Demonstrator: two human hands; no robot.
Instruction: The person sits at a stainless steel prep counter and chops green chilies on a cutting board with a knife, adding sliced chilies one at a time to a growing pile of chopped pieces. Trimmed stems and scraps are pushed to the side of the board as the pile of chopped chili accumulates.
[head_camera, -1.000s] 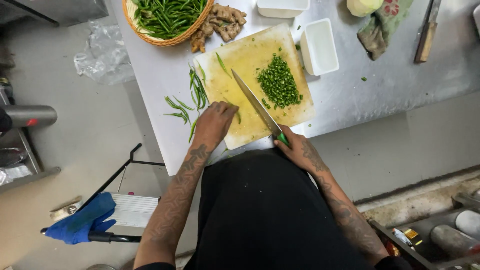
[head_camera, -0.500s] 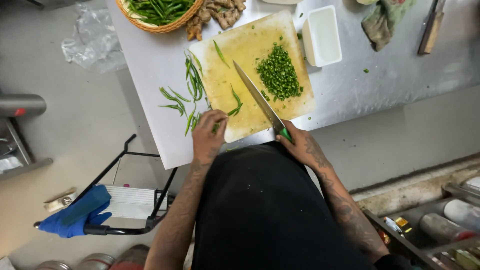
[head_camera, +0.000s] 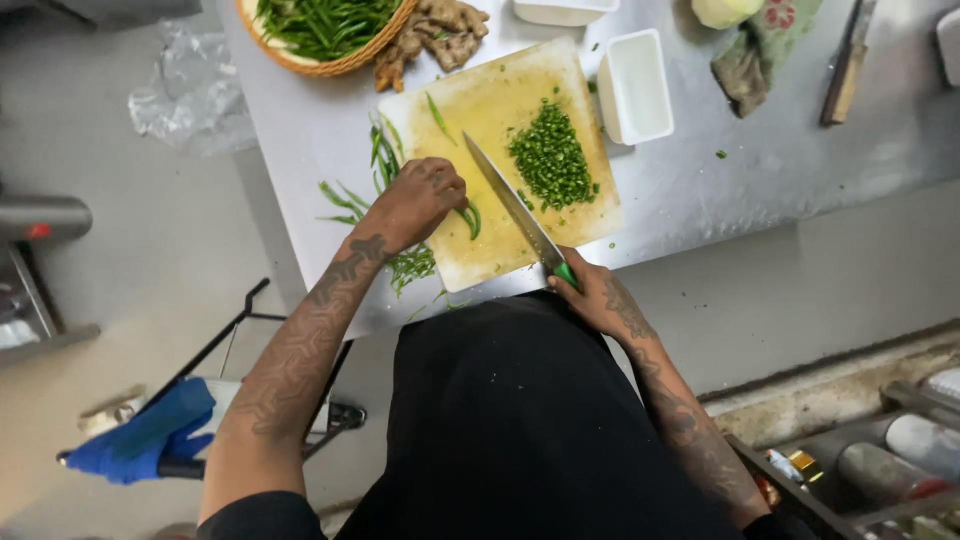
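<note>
Green chillies (head_camera: 468, 218) gathered on yellowed plastic cutting board (head_camera: 500, 110).
Left hand (head_camera: 418, 200) clenched over chillies; right hand (head_camera: 590, 292) gripped green-handled steel knife (head_camera: 515, 212), chopped pile (head_camera: 552, 160) far right.

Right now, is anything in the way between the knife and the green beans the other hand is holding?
Nothing visible. The knife in the right hand lies slanted on the cutting board, and only bare board separates its blade from the green beans under the left hand. The chopped pile sits on the blade's other side.
</note>
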